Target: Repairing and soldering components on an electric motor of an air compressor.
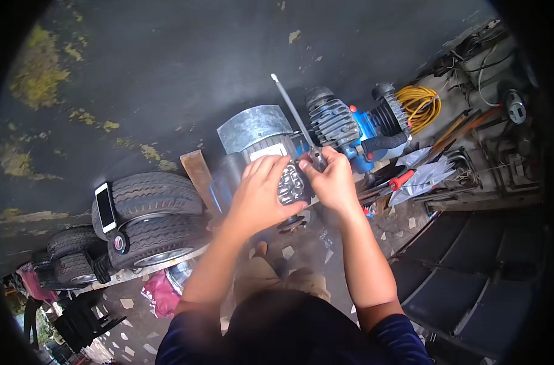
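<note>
My left hand point(257, 190) curls its fingers over a silver, ribbed metal part point(291, 184), its thumb reaching along the near side. Close beside it, my right hand point(333, 177) is closed round the handle of a screwdriver point(294, 112). The long shaft points up and away to the left, its tip well clear of the metal part. Just beyond both hands stands an electric motor point(256, 126) with a curved grey metal cowl. To its right is a blue compressor pump point(333, 120) with dark cooling fins. Whether the ribbed part is fixed or loose I cannot tell.
Tyres point(158, 198) stand at the left, bearing a white phone point(105, 207) and a small round object point(119, 243). A wooden board point(199, 176) leans near the motor. Right of the pump lie a coiled yellow hose point(420, 104), a red-handled tool point(401, 180) and assorted scrap.
</note>
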A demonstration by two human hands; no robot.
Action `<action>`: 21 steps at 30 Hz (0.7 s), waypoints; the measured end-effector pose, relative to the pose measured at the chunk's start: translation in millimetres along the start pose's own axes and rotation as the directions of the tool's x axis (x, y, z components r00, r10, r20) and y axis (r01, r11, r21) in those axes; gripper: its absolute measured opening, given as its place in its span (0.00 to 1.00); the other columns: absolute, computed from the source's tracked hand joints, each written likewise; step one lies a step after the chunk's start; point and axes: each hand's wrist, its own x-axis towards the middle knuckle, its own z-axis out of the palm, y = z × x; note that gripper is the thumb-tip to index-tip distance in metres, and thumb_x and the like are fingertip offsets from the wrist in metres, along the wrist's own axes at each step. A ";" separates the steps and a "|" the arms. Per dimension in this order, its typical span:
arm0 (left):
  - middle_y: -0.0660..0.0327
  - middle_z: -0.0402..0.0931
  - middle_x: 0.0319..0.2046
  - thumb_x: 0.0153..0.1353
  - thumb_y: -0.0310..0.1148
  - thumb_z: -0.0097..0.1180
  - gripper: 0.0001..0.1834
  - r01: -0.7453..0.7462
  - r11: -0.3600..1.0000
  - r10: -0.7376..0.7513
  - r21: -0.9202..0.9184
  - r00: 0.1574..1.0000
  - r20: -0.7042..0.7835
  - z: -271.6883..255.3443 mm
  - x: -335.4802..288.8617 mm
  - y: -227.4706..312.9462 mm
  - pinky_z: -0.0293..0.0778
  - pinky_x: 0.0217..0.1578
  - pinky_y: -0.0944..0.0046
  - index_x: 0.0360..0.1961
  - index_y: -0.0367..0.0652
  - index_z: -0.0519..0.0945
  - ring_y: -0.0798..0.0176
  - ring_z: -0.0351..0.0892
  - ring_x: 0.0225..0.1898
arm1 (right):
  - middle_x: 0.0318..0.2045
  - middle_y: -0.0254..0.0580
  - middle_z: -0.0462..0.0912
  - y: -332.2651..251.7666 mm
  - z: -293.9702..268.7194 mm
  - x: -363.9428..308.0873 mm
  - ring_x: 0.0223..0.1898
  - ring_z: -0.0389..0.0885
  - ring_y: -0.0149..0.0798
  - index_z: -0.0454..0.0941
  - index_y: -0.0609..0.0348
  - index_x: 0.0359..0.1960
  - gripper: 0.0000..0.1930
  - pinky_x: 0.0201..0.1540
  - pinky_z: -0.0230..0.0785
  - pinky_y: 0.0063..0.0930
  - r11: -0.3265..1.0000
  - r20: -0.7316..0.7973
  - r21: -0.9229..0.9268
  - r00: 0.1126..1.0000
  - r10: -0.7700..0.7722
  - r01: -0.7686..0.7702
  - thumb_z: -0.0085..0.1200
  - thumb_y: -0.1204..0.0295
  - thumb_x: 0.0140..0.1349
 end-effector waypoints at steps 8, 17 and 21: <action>0.47 0.79 0.63 0.44 0.47 0.85 0.51 -0.005 0.999 0.002 -0.054 0.998 -0.055 3.8 13.7 -7.5 0.74 0.67 0.44 0.68 0.36 0.78 0.40 0.79 0.65 | 0.38 0.52 0.86 -8.3 -1.2 20.4 0.37 0.87 0.56 0.88 0.70 0.38 0.07 0.42 0.76 0.40 0.961 0.022 -0.192 0.980 -0.198 0.199 0.70 0.78 0.60; 0.47 0.78 0.62 0.43 0.46 0.85 0.51 0.004 0.998 -0.008 -0.065 0.998 -0.061 2.3 9.6 -4.2 0.75 0.65 0.44 0.68 0.35 0.79 0.41 0.80 0.62 | 0.40 0.43 0.88 -6.1 -2.6 12.2 0.38 0.87 0.38 0.89 0.69 0.41 0.05 0.46 0.78 0.31 0.988 0.085 -0.052 0.987 -0.138 0.143 0.69 0.82 0.65; 0.48 0.78 0.62 0.41 0.43 0.86 0.51 -0.005 0.997 0.000 -0.074 0.997 -0.071 3.6 9.4 -6.3 0.75 0.63 0.45 0.67 0.36 0.79 0.42 0.80 0.62 | 0.38 0.44 0.88 -7.5 3.3 9.2 0.38 0.87 0.37 0.89 0.69 0.42 0.05 0.45 0.77 0.31 1.000 0.055 0.021 0.998 0.013 -0.014 0.68 0.81 0.66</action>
